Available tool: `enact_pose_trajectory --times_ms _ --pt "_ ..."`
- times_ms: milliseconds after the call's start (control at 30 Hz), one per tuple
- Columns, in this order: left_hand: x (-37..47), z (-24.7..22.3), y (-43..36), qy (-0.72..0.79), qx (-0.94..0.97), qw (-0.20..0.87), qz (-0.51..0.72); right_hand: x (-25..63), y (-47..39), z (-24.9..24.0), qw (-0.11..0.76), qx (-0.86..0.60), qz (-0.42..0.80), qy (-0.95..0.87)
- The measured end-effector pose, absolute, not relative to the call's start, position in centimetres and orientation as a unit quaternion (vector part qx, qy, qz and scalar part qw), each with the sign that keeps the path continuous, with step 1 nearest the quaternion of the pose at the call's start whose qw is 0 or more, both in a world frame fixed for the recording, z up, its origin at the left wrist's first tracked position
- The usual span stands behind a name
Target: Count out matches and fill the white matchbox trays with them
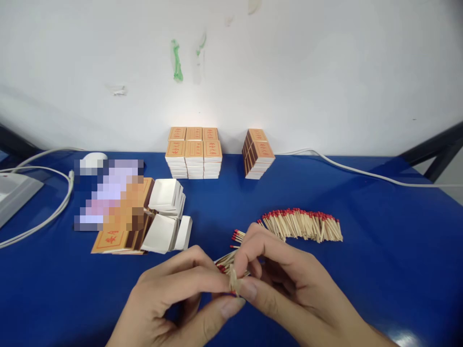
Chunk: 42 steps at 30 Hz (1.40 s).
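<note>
My left hand and my right hand meet at the near middle of the table, both closed in a pinch. Between their fingertips is a small bunch of matches, seen almost end-on. Just behind the fingers lie more matches with red heads, partly hidden by the hands; a white edge beside them may belong to a tray. A few loose matches show past my right index finger. Farther right spreads a long row of matches, heads pointing away from me.
Against the wall stand a wide stack of orange matchboxes and a narrower matchbox stack. At left lie white inner trays, flat orange sleeves, a blurred-out phone-like object and white cables. Another cable runs at back right.
</note>
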State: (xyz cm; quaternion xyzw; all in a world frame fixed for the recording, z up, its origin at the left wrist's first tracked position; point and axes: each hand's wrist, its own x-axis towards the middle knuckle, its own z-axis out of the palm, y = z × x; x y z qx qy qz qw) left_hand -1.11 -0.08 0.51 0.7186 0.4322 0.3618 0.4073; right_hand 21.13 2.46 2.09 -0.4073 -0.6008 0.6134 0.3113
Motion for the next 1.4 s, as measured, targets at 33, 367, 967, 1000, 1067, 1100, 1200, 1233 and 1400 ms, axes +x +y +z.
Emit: enact_pose_trajectory --times_ms 33,367,967,1000,1067,1100,1200,1233,1400 --pt "-1.19 0.48 -0.03 0.440 0.707 0.424 0.357 21.10 2.43 2.07 0.309 -0.407 0.615 -0.600" --pt "-0.62 0.45 -0.40 0.446 0.686 0.435 0.376 20.85 2.43 1.87 0.325 -0.405 0.610 -0.598" --pt "-1.14 0.35 0.35 0.416 0.700 0.462 0.352 20.55 2.29 1.78 0.362 -0.418 0.626 -0.550" --pt "-1.17 0.35 0.32 0.416 0.701 0.464 0.346 20.56 2.30 1.84 0.363 -0.428 0.626 -0.542" --pt "-1.19 0.33 0.29 0.416 0.702 0.469 0.338 20.60 2.34 1.99 0.361 -0.440 0.633 -0.525" --pt "-1.18 0.31 0.29 0.415 0.701 0.473 0.335 20.62 2.36 2.05 0.356 -0.441 0.640 -0.519" --pt "-1.09 0.22 0.41 0.418 0.700 0.476 0.328 20.67 2.39 2.09 0.348 -0.435 0.653 -0.513" --pt "-1.06 0.18 0.47 0.422 0.700 0.475 0.326 20.68 2.38 2.06 0.348 -0.434 0.653 -0.514" --pt "-1.06 -0.02 0.51 0.430 0.692 0.476 0.332 20.64 2.25 1.89 0.347 -0.442 0.656 -0.504"
